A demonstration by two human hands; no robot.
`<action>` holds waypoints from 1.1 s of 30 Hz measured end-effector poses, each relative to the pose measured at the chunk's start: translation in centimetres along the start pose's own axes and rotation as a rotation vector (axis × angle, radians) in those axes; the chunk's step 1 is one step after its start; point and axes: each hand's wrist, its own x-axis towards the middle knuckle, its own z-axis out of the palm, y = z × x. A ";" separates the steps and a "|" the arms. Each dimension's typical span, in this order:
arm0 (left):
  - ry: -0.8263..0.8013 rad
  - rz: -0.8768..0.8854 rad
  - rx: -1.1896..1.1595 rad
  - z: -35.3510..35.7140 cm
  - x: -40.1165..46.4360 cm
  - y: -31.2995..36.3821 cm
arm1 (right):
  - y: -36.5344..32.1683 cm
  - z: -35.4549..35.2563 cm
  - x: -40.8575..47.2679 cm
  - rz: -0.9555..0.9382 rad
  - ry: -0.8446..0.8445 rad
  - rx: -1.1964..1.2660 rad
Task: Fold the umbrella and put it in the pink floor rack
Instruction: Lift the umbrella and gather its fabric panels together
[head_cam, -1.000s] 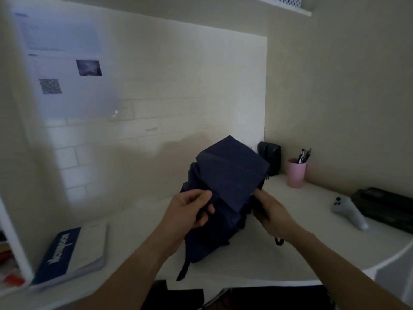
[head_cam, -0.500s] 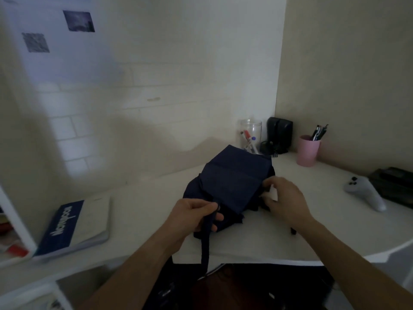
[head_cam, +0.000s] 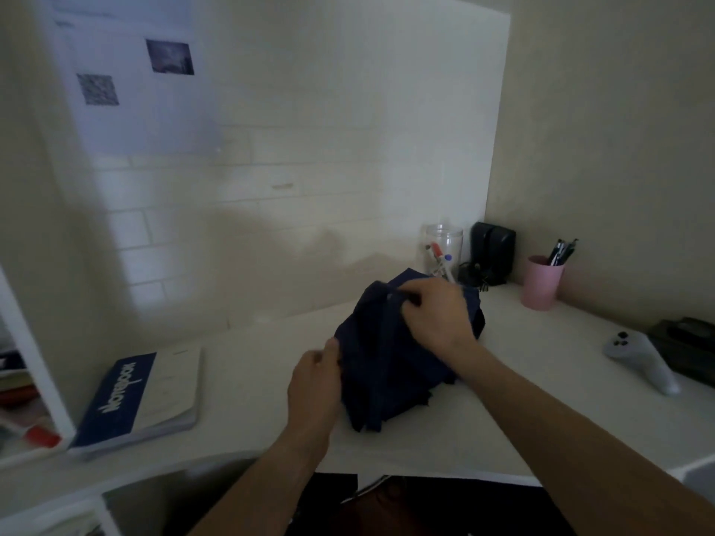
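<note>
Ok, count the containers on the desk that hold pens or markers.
2: a clear plastic jar with markers behind the dark blue umbrella, and a pink cup with pens further right. No others visible.

umbrella (head_cam: 390, 365): matt navy cloth | worktop (head_cam: 247, 384): smooth matt white | jar (head_cam: 445, 245): clear glossy plastic | cup (head_cam: 541, 282): matt pink plastic

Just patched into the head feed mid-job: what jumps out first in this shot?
The dark navy fabric umbrella bundle sits mid-desk, the left hand gripping its near left edge and the right hand pinching cloth on top. A pink plastic pen cup stands at the back right by the wall. A blue-and-white notebook lies at the desk's left end.
</note>
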 end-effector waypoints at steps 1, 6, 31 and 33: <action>0.036 -0.045 0.027 0.2 -0.1 -0.7 | -0.1 -0.8 1.0 0.072 0.002 0.105; -0.200 -0.231 -0.259 3.3 -0.4 1.1 | -3.2 -4.1 6.2 0.401 -0.090 0.661; -0.748 -0.466 -1.046 6.7 -0.8 7.3 | -9.9 -12.2 18.4 0.410 0.203 1.426; -0.649 -0.448 -1.007 7.2 0.0 7.7 | -8.6 -12.0 17.7 0.362 0.190 1.413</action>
